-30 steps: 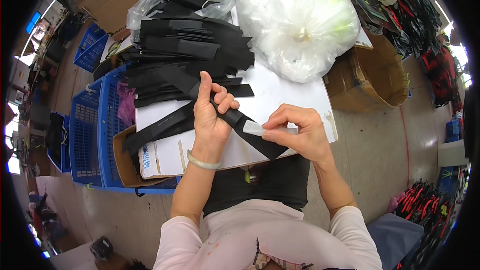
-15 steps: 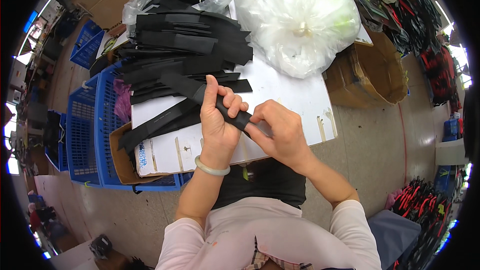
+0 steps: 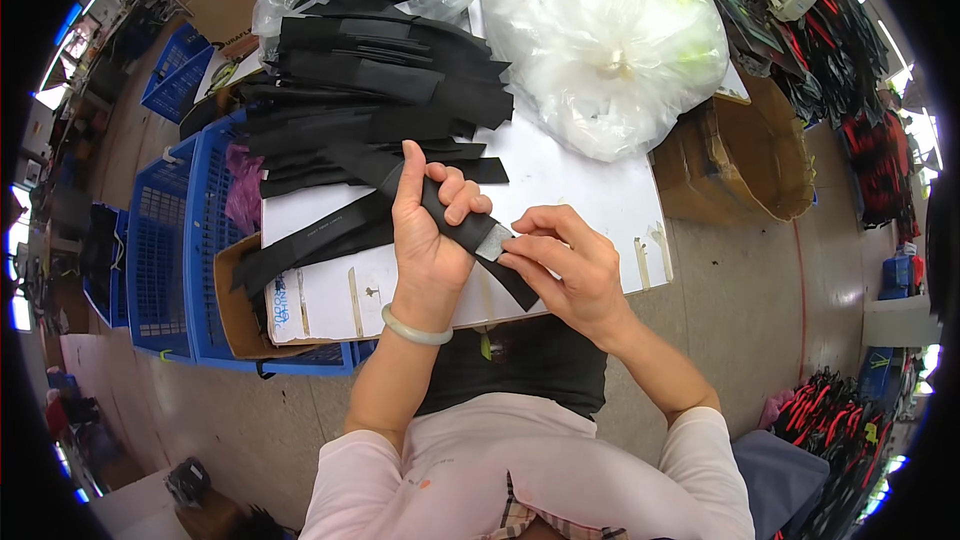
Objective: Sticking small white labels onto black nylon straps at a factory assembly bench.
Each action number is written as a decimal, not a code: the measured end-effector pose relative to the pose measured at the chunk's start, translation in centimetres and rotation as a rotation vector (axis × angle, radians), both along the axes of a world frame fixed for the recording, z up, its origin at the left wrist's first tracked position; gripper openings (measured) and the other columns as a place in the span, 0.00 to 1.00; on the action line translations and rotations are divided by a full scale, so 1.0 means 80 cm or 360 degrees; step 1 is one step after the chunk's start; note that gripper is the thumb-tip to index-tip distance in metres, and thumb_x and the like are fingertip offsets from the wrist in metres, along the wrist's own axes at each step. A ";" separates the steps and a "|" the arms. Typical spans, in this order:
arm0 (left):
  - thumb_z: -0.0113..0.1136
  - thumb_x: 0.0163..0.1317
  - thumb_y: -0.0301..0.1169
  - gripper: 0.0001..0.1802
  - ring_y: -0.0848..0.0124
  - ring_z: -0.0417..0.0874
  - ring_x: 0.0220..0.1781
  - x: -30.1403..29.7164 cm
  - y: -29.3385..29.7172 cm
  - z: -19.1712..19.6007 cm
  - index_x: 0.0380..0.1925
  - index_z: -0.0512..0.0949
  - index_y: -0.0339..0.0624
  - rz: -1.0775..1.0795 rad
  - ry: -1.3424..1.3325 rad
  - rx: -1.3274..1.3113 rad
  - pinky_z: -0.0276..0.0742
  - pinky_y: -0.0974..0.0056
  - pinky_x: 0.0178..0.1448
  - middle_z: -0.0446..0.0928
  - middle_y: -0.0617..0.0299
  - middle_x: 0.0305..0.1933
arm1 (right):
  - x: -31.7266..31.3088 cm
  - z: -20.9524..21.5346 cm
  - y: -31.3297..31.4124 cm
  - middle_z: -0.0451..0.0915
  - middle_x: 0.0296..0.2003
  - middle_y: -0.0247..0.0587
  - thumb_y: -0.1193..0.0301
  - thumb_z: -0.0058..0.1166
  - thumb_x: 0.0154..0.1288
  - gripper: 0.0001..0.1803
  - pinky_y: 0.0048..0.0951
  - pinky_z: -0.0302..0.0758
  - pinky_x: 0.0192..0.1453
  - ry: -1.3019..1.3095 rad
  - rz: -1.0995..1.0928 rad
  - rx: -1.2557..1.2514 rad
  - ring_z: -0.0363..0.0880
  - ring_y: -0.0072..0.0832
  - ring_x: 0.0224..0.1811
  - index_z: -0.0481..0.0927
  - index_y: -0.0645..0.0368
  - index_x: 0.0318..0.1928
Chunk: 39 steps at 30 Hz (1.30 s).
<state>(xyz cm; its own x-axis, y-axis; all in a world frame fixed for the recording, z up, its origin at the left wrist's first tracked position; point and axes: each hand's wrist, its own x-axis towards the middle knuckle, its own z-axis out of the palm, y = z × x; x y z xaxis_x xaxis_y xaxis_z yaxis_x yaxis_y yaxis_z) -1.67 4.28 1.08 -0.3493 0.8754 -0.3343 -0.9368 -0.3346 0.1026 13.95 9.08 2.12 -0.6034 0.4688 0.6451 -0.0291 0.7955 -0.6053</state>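
Slanting lengthwise toward the white surface's (image 3: 590, 200) near edge, the black strip (image 3: 472, 233) is clasped by the left hand (image 3: 430, 240), the pale piece (image 3: 493, 242) against it pinched by the nearer right hand (image 3: 572, 268).

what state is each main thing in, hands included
left hand: closed around the black strip
right hand: pinching the grey piece
black strip: held slantwise
grey piece: partly hidden by the right hand
strip pile: heaped, overlapping
plastic bag: bulging, gathered together
right cardboard box: open
bracelet: worn on left wrist
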 end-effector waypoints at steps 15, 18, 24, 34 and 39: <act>0.59 0.67 0.49 0.18 0.77 0.61 0.16 -0.003 -0.005 0.010 0.27 0.74 0.48 0.0089 0.0281 0.0105 0.68 0.68 0.28 0.63 0.70 0.19 | -0.004 -0.026 -0.016 0.73 0.32 0.38 0.63 0.70 0.52 0.23 0.31 0.70 0.31 -0.0363 -0.0043 0.0079 0.71 0.31 0.30 0.83 0.50 0.50; 0.58 0.68 0.48 0.18 0.77 0.61 0.16 -0.006 -0.007 0.009 0.27 0.73 0.48 0.0066 0.0322 0.0171 0.67 0.68 0.28 0.63 0.70 0.19 | -0.006 -0.024 -0.016 0.72 0.30 0.39 0.63 0.70 0.52 0.22 0.30 0.69 0.30 -0.0422 -0.0033 0.0084 0.71 0.31 0.29 0.83 0.51 0.49; 0.57 0.70 0.40 0.17 0.75 0.64 0.14 0.010 -0.010 0.015 0.25 0.69 0.44 0.0139 0.0758 0.0344 0.71 0.65 0.26 0.63 0.67 0.18 | -0.002 -0.038 -0.012 0.71 0.27 0.36 0.63 0.70 0.51 0.20 0.33 0.66 0.33 -0.0257 0.0008 0.0157 0.69 0.32 0.28 0.83 0.54 0.45; 0.62 0.61 0.20 0.13 0.77 0.70 0.20 0.055 -0.043 0.037 0.29 0.65 0.40 0.0180 0.1758 0.0328 0.72 0.70 0.28 0.68 0.61 0.23 | -0.003 -0.072 -0.009 0.74 0.29 0.39 0.75 0.67 0.49 0.11 0.34 0.63 0.32 0.0224 0.0227 0.0215 0.69 0.36 0.26 0.75 0.54 0.29; 0.71 0.57 0.27 0.13 0.81 0.70 0.21 0.066 -0.049 0.035 0.26 0.72 0.43 0.0252 0.1747 0.0212 0.68 0.73 0.29 0.70 0.70 0.22 | -0.006 -0.084 -0.021 0.78 0.31 0.42 0.78 0.64 0.51 0.10 0.36 0.67 0.32 0.0333 0.0225 -0.0136 0.72 0.38 0.27 0.73 0.55 0.30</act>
<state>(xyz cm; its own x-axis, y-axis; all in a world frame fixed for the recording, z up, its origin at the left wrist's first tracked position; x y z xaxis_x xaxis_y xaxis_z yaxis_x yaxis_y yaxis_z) 3.62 0.38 3.87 -0.5084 0.8006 0.3170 -0.3059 -0.5121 0.8026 13.46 7.39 -4.59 -0.5244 0.4474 0.7245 -0.2679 0.7210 -0.6391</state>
